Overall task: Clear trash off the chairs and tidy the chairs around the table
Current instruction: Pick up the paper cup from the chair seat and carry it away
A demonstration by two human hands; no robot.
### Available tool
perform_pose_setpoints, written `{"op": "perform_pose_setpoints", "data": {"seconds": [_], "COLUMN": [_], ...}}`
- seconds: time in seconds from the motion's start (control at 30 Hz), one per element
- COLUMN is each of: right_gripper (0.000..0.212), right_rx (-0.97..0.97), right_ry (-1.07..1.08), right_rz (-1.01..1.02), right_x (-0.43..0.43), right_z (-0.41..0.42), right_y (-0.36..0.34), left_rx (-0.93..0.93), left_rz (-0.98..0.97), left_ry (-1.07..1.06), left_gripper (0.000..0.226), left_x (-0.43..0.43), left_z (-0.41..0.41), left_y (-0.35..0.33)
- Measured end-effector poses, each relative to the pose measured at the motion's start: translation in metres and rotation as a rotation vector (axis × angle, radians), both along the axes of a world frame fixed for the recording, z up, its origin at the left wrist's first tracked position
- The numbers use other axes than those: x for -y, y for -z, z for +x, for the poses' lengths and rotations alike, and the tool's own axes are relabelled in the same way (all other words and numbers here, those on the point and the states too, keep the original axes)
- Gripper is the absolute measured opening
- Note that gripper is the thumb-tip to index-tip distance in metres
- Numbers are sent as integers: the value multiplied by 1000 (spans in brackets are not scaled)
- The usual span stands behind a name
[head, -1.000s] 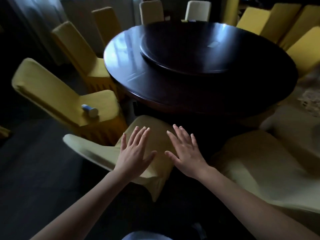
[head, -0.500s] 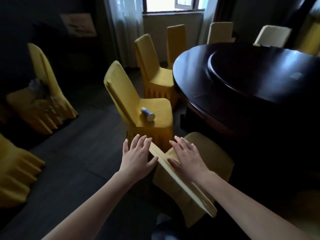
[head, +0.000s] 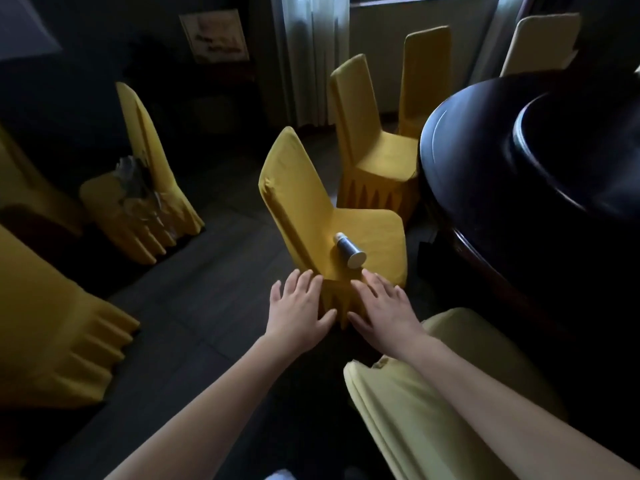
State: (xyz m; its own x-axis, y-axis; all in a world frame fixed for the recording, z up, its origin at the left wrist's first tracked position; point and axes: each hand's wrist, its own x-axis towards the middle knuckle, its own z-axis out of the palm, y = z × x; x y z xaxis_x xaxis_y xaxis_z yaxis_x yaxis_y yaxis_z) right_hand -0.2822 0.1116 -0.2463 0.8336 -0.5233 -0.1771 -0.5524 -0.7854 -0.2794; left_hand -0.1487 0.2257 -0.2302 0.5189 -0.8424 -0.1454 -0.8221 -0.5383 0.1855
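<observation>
A dark bottle with a white cap [head: 349, 251] lies on its side on the seat of a yellow-covered chair [head: 304, 206] straight ahead. My left hand [head: 298, 311] and my right hand [head: 382, 308] hover open just in front of that chair's near edge, fingers spread, holding nothing. The right fingertips are a short way below the bottle. A pale yellow chair back [head: 408, 410] is under my right forearm. Crumpled clear plastic trash [head: 133, 183] sits on the seat of another yellow chair [head: 145, 161] at the left.
The dark round table [head: 485, 161] with its turntable fills the right side. More yellow chairs [head: 367, 133] stand along its far edge. A skirted yellow chair [head: 45, 320] is close at the left. Dark floor [head: 207, 289] lies between the chairs.
My view has swung left, away from the table, and both hands have left the pale chair's back and moved forward to the chair with the bottle.
</observation>
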Motion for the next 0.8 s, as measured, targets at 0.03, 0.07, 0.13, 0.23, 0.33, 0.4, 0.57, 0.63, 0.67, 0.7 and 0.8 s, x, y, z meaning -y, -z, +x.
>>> {"op": "perform_pose_setpoints", "data": {"seconds": [0.03,0.07,0.13,0.23,0.33,0.4,0.57,0.63,0.67,0.7,0.8], "right_gripper": [63,63,63,64,66,67,66,65,65,65,64], "right_rx": [-10,-21,-47,-75,-99,-102,-125,-144,-146,-151,-169], "right_ry": [-4,-2,28,109,229,322,471,516,537,554,593], "right_rz": [4,8,12,15,28,53,82,92,98,111,157], "right_x": [7,15,31,57,84,99,125,133,137,142,166], "right_z": [9,18,36,65,94,110,149,164,171,178,199], "right_y": [2,3,9,23,38,48,67,74,79,84,107], "left_rx": [-13,-26,-38,-56,-50,-51,-72,-101,-114,-120,-97], "left_rz": [14,32,53,86,104,97,110,127,139,157,202], "left_ry": [8,18,43,117,241,332,514,547,555,565,621], "left_gripper": [71,71,72,72,72,72,72,71,70,70,69], "left_x": [8,16,34,69,112,143,206,225,235,246,281], "left_z": [8,17,39,77,119,147,197,213,219,225,239], "left_y": [4,8,16,30,45,53,65,74,80,86,103]}}
